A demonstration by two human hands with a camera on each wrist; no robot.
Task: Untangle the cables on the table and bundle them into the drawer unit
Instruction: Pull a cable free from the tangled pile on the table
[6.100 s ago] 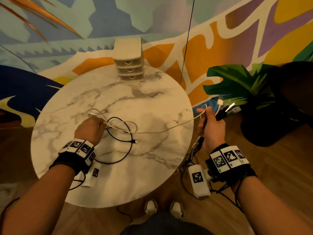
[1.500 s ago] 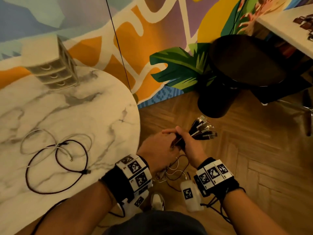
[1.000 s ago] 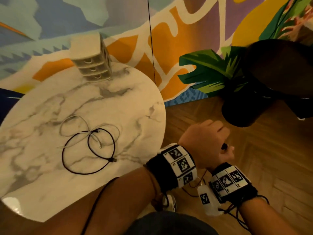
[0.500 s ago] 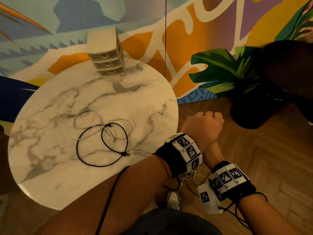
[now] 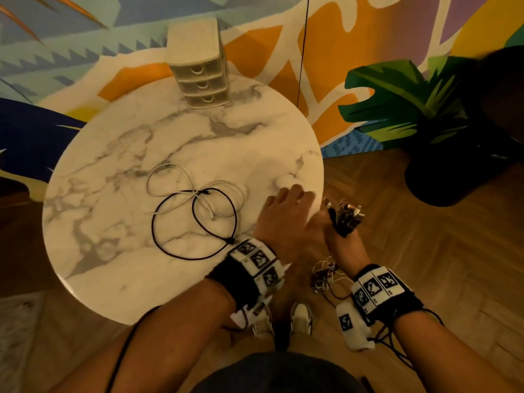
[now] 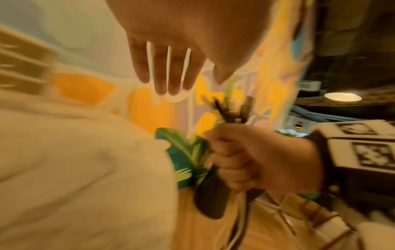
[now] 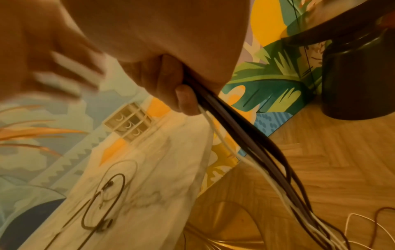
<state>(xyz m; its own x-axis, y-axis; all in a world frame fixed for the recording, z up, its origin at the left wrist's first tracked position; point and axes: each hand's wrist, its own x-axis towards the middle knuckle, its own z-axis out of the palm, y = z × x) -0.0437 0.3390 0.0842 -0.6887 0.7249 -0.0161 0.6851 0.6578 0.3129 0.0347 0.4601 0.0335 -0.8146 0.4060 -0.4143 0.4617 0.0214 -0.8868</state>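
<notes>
Reaching over table (image 5: 119, 194), L hand (image 5: 286, 219) flat, fingers straight; R hand (image 6: 256, 157) fisted round cable bundle (image 5: 344, 219).

A round table (image 5: 113, 251) stands left of centre, with a drawer unit (image 5: 200, 72) on its far edge against the wall. Two loose cables (image 5: 195, 211) lie looped over each other near the table's middle. The left hand (image 5: 286, 219) reaches flat over the table's right edge. Just right of it, off the table and above the floor, the right hand (image 6: 256, 159) grips a bundle of cables (image 5: 344, 219), plug ends up, the rest trailing down to the floor. A plant pot (image 5: 453, 171) stands on the floor at far right.
</notes>
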